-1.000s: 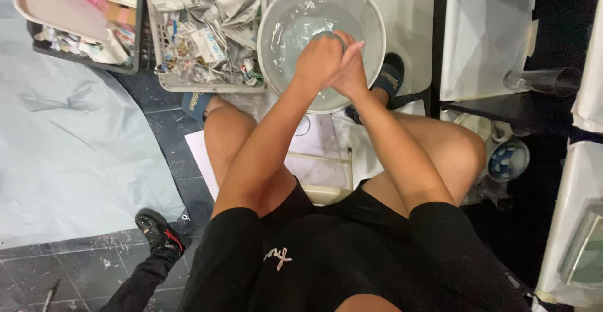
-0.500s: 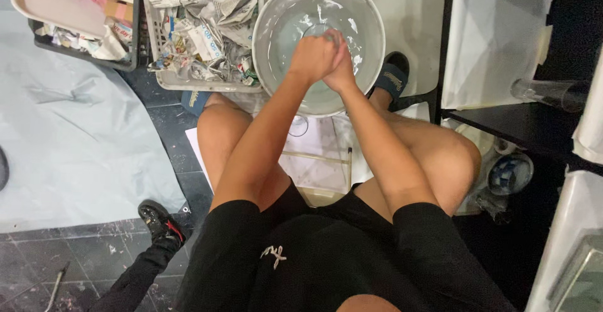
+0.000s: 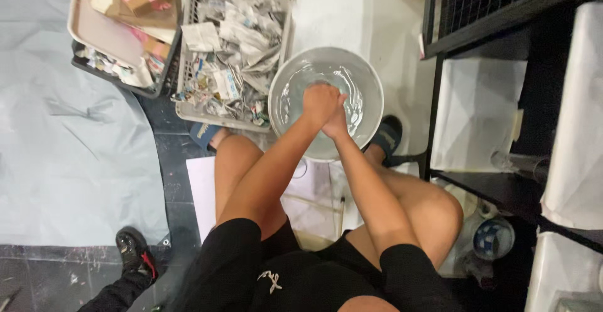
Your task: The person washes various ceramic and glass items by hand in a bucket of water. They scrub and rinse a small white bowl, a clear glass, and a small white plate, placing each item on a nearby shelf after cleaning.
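A round grey basin [image 3: 370, 86] holding clear water stands on the floor between my feet. Both my hands are over the water, pressed together. My left hand [image 3: 319, 102] is curled into a fist and wraps over the fingers of my right hand [image 3: 339, 123]. The right hand's fingers are hidden under the left, and I cannot tell whether anything lies between the palms. I sit with my bare knees on either side of the basin.
A grey plastic basket [image 3: 188, 67] of crumpled newspaper stands left of the basin, with a beige tray [image 3: 94, 32] over a dark crate beyond it. A black metal rack [image 3: 433, 86] rises on the right. Another person's black shoe [image 3: 133, 249] is at lower left.
The camera has pulled back and tilted, so the basin sits lower in view. My hands stay clasped together over the water, shifting slightly against each other.
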